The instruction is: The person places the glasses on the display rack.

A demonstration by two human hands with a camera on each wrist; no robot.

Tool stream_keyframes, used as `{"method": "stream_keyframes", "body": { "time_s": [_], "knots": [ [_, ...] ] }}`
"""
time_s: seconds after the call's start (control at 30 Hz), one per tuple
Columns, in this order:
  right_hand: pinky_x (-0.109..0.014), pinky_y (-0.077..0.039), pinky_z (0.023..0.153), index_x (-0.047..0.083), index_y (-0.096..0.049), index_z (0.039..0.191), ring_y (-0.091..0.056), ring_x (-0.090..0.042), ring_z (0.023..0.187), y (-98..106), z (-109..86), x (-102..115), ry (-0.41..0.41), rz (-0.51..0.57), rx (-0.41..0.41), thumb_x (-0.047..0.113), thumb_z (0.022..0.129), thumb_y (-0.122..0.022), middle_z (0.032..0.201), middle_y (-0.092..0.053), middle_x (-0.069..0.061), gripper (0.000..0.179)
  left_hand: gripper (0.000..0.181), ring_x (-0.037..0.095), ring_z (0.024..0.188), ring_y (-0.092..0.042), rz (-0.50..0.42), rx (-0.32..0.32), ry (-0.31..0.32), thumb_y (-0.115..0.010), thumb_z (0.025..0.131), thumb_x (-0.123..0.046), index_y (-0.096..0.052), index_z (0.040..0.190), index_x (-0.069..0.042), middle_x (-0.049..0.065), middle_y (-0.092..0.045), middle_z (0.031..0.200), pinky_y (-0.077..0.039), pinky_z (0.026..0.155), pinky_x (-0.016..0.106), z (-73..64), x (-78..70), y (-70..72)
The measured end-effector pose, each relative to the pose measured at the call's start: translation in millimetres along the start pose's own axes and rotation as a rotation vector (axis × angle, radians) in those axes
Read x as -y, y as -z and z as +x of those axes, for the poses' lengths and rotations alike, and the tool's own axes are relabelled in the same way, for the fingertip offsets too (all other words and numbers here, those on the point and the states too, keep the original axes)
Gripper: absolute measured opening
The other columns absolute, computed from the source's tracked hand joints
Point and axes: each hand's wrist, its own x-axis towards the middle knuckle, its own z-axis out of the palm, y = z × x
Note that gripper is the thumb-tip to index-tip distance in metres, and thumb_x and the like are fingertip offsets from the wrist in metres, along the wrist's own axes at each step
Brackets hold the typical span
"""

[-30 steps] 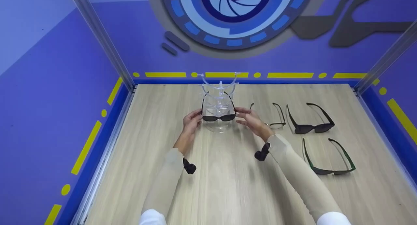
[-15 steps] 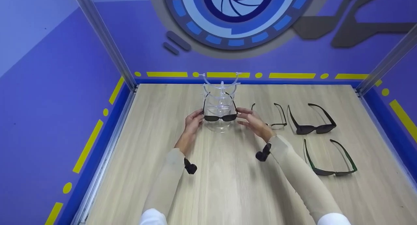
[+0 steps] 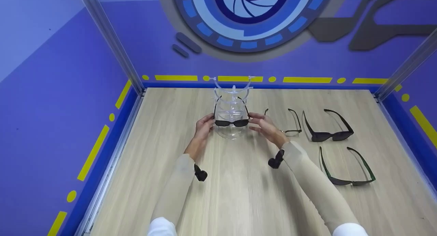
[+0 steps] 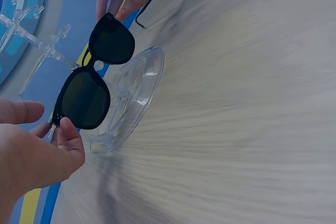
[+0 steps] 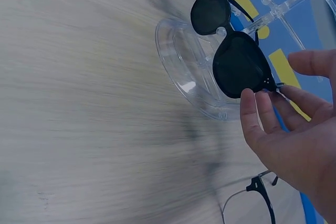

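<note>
A pair of dark sunglasses point(image 3: 223, 123) sits at a low level of a clear plastic eyewear stand point(image 3: 232, 137), lenses facing the person and temples running back along its sides. My left hand point(image 3: 202, 128) holds the left corner of the frame; in the left wrist view its fingertips lie at the hinge. At the opposite corner, my right hand point(image 3: 269, 128) holds the frame by the hinge, fingertips in front and behind, with one digit held apart in the right wrist view. Above the sunglasses, the stand's upper arms carry nothing.
Right of the stand lie thin-rimmed glasses point(image 3: 292, 130), partly behind the right hand. Farther right are black sunglasses point(image 3: 321, 137), with green-templed sunglasses point(image 3: 353, 182) nearer the person. A blue-purple wall point(image 3: 164, 65) borders the wooden table point(image 3: 232, 195) at the back.
The view shifts slightly. Both hands stay at the corners of the sunglasses, and the sunglasses keep their place on the stand.
</note>
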Motion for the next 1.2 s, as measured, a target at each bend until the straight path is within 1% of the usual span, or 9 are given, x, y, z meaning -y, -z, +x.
{"method": "stream_keyframes", "body": {
  "time_s": [0.07, 0.2, 0.33, 0.43, 0.6, 0.83, 1.0, 1.1, 1.2],
  "knots": [
    [-0.054, -0.031, 0.123, -0.011, -0.025, 0.156, -0.030, -0.042, 0.150, -0.3, 0.2, 0.1, 0.007, -0.014, 0.009, -0.002, 0.101, -0.041, 0.166, -0.022, -0.026, 0.058, 0.042, 0.014, 0.095, -0.058, -0.001, 0.000, 0.004, -0.053, 0.099, 0.000, -0.056, 0.141, 0.004, 0.023, -0.059, 0.142, -0.046, 0.086, 0.033, 0.7, 0.3, 0.1],
    [-0.055, -0.029, 0.123, -0.011, -0.023, 0.156, -0.027, -0.042, 0.152, -1.3, 1.6, 0.0, 0.020, -0.030, 0.025, -0.002, 0.101, -0.045, 0.166, -0.021, -0.026, 0.060, 0.042, 0.013, 0.090, -0.057, 0.004, -0.012, -0.001, -0.054, 0.099, 0.000, -0.056, 0.141, 0.004, 0.023, -0.060, 0.137, -0.046, 0.083, 0.032, 2.7, 1.5, -0.3],
    [-0.054, -0.031, 0.123, -0.011, -0.024, 0.156, -0.026, -0.041, 0.153, -2.4, 1.9, -0.5, 0.019, -0.072, 0.029, 0.000, 0.100, -0.046, 0.167, -0.021, -0.025, 0.061, 0.043, 0.014, 0.091, -0.056, 0.036, 0.009, -0.016, -0.053, 0.099, 0.000, -0.054, 0.142, 0.004, 0.024, -0.058, 0.139, -0.045, 0.080, 0.030, 3.1, 2.1, 0.4],
    [-0.053, -0.032, 0.123, -0.010, -0.025, 0.156, -0.026, -0.039, 0.154, -3.8, 1.4, -0.1, 0.010, -0.108, 0.027, 0.002, 0.100, -0.047, 0.167, -0.021, -0.023, 0.061, 0.045, 0.013, 0.095, -0.055, 0.069, 0.036, -0.018, -0.052, 0.100, -0.001, -0.053, 0.144, 0.004, 0.024, -0.056, 0.143, -0.046, 0.084, 0.032, 1.9, 1.8, 1.2],
    [-0.054, -0.030, 0.123, -0.010, -0.025, 0.156, -0.025, -0.040, 0.154, -6.4, 2.8, 0.1, 0.011, -0.132, 0.031, 0.001, 0.100, -0.047, 0.168, -0.020, -0.024, 0.062, 0.048, 0.010, 0.100, -0.053, 0.104, 0.067, -0.008, -0.052, 0.101, -0.003, -0.049, 0.148, 0.002, 0.021, -0.053, 0.148, -0.046, 0.094, 0.037, 0.6, 0.6, 2.2],
    [-0.054, -0.028, 0.124, -0.011, -0.021, 0.157, -0.023, -0.040, 0.155, -8.1, 3.1, 2.0, 0.008, -0.126, 0.028, 0.000, 0.100, -0.046, 0.168, -0.018, -0.025, 0.063, 0.048, 0.010, 0.097, -0.052, 0.136, 0.077, -0.031, -0.052, 0.100, -0.003, -0.049, 0.148, 0.004, 0.023, -0.054, 0.145, -0.047, 0.090, 0.035, 1.1, -2.5, 1.5],
    [-0.054, -0.030, 0.123, -0.012, -0.022, 0.156, -0.027, -0.040, 0.153, -8.7, 1.4, 0.6, 0.010, -0.137, 0.012, 0.001, 0.100, -0.047, 0.167, -0.019, -0.025, 0.063, 0.047, 0.008, 0.101, -0.053, 0.136, 0.091, -0.035, -0.053, 0.101, -0.005, -0.050, 0.148, 0.002, 0.021, -0.054, 0.146, -0.046, 0.098, 0.042, -0.9, -2.9, 1.2],
    [-0.054, -0.031, 0.123, -0.011, -0.023, 0.156, -0.029, -0.040, 0.152, -8.8, 0.9, 0.1, 0.005, -0.134, 0.006, 0.002, 0.100, -0.047, 0.167, -0.021, -0.024, 0.063, 0.047, 0.013, 0.108, -0.055, 0.125, 0.095, -0.032, -0.052, 0.101, -0.005, -0.050, 0.147, 0.001, 0.019, -0.055, 0.147, -0.044, 0.104, 0.048, -1.9, -2.5, 1.5],
    [-0.054, -0.031, 0.123, -0.011, -0.023, 0.156, -0.029, -0.041, 0.152, -8.6, 0.8, 0.2, 0.007, -0.131, 0.016, 0.002, 0.100, -0.047, 0.167, -0.022, -0.025, 0.063, 0.046, 0.020, 0.114, -0.057, 0.113, 0.087, -0.035, -0.052, 0.101, -0.004, -0.052, 0.147, 0.000, 0.019, -0.056, 0.147, -0.043, 0.107, 0.051, -2.2, -2.2, 1.9]
  ]
}}
